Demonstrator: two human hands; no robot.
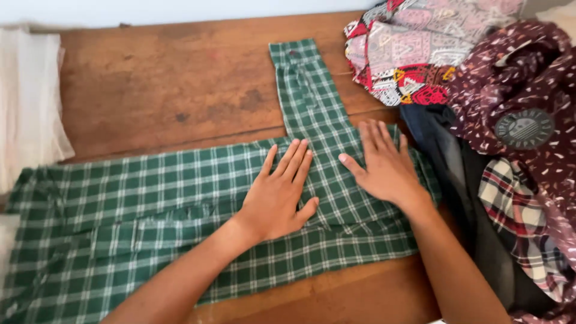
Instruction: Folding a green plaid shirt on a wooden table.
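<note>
Your forearms come in from the bottom edge, both crossing the near hem of the green plaid shirt, which lies spread flat on the wooden table. Left hand is flat, fingers together, palm pressed on the shirt body; nothing gripped. Right hand is also flat and open, fingers slightly spread, pressing the cloth at the base of the sleeve, which runs straight away from you.

Risks: both palms only press, so the cloth can slide on the smooth wood and bunch between your hands. The left end of the shirt looks rumpled near the table edge and could drag off. Right hand sits just beside the dark garment and the maroon printed one, so that pile could slump onto the shirt. The patterned red fabric lies near the sleeve. White cloth is far left, apart from the hands.
</note>
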